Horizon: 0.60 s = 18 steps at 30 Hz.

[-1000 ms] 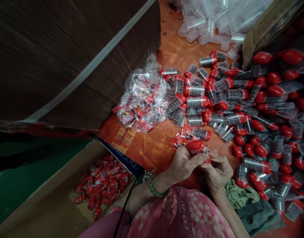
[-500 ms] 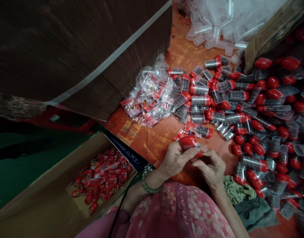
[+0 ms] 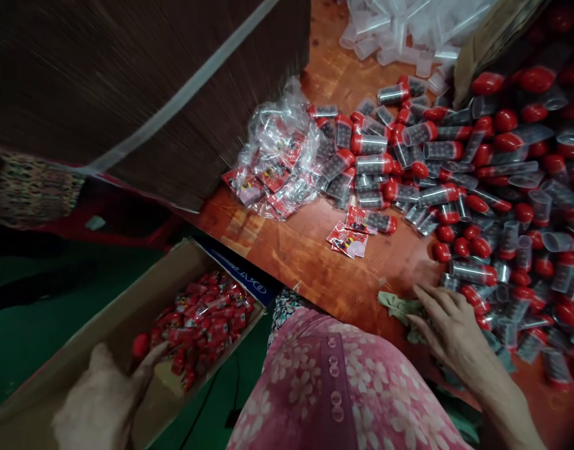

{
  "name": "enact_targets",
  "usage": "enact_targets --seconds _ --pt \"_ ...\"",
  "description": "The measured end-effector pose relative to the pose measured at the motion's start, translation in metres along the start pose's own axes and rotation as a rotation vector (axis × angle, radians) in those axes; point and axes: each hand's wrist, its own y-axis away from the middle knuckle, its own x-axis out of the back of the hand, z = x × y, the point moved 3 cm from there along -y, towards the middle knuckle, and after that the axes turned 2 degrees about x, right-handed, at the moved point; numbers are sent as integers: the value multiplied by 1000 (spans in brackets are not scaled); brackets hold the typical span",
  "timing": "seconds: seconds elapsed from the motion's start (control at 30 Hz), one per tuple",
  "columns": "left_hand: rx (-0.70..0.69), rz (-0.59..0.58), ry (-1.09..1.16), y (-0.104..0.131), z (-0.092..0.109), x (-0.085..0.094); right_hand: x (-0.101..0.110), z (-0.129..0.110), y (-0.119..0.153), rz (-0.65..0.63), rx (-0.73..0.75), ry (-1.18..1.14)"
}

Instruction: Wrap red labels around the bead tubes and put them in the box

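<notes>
My left hand (image 3: 108, 394) is over the cardboard box (image 3: 71, 350) at the lower left, blurred, thumb and fingers apart. A blurred red piece (image 3: 140, 345) shows just beyond its fingertips, apparently loose from them. Inside the box lies a heap of red wrapped pieces (image 3: 207, 325). On the right, my right hand (image 3: 450, 328) reaches over a crumpled greenish cloth (image 3: 399, 305) with fingers stretched out and nothing visible in them. Beyond its fingertips spreads a pile of clear tubes with red rounded caps (image 3: 474, 273), many with dark contents.
Red printed packets (image 3: 347, 239) lie on the orange tabletop (image 3: 277, 250), beside a clear plastic bag (image 3: 282, 137) of similar packets. A strapped brown stack (image 3: 150, 81) stands at the upper left. Empty clear tubes (image 3: 399, 28) are heaped at the back, near a cardboard edge (image 3: 488, 47).
My hands have separated. The left carried the red-capped piece from the table down to the box and opened; the right moved right toward the tube pile. The view has shifted slightly.
</notes>
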Motion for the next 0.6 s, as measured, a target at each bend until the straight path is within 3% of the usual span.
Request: enact_targets --seconds 0.07,0.13,0.2,0.27,0.3,0.37,0.47,0.6 --pt "-76 85 167 1 19 -1 -8 7 19 -3 -28 155" --pt "-177 134 511 7 72 4 -19 10 31 -30 -33 208" --pt "-522 -95 805 25 154 9 -30 12 36 -35 -21 170" --pt "-980 -360 910 59 237 13 -36 14 37 18 -11 120" --pt "-1191 -414 934 79 272 14 -37 15 36 57 -3 107" --pt "-1547 -368 913 117 323 11 -37 16 35 147 26 110" --pt "-1697 -173 806 152 358 -9 -35 16 35 236 47 143" --pt "-1843 22 609 170 363 -30 -32 15 33 284 17 214"
